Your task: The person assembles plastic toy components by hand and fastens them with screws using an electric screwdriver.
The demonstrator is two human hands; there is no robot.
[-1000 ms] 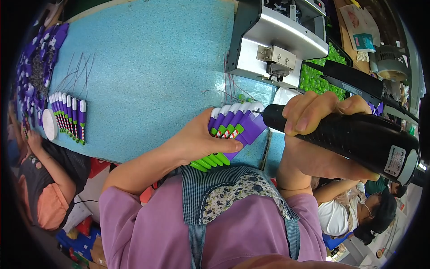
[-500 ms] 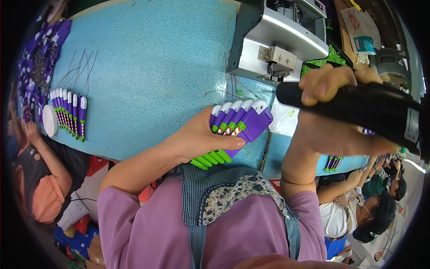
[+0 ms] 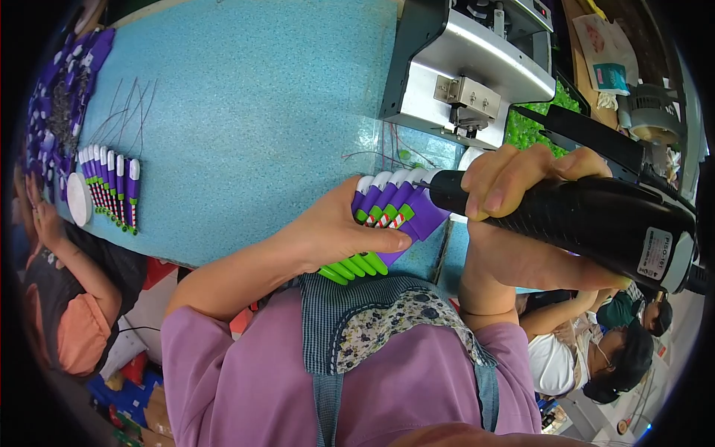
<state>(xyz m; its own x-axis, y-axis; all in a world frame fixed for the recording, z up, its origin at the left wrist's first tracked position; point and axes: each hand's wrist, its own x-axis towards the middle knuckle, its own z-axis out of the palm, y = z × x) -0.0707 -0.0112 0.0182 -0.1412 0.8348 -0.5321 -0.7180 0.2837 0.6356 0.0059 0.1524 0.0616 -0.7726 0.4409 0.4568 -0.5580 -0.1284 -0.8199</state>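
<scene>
Toy pieces, a purple-green-white fan gripped in left hand above blue table edge, meet black power screwdriver clenched in right hand; best keep tip square, fan steady.

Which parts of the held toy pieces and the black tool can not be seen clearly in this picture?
- Head view: the middle of the fanned purple pieces is hidden by the left hand.
- The black power tool tip is too small to make out.
- The right hand covers part of the tool's body.
</scene>
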